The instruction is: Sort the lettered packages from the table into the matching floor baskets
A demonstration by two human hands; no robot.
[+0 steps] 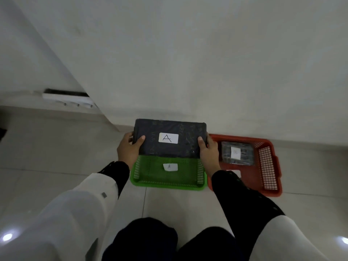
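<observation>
A black wrapped package with a white label reading A is held flat above the far half of a green floor basket. My left hand grips its left edge and my right hand grips its right edge, thumbs on top. The green basket carries a small white tag marked A inside. To its right sits a red basket holding another black package with a white label whose letter I cannot read.
Both baskets stand on a pale tiled floor against a white wall. A white power strip lies at the wall base to the left. My dark-trousered knees fill the bottom of the view.
</observation>
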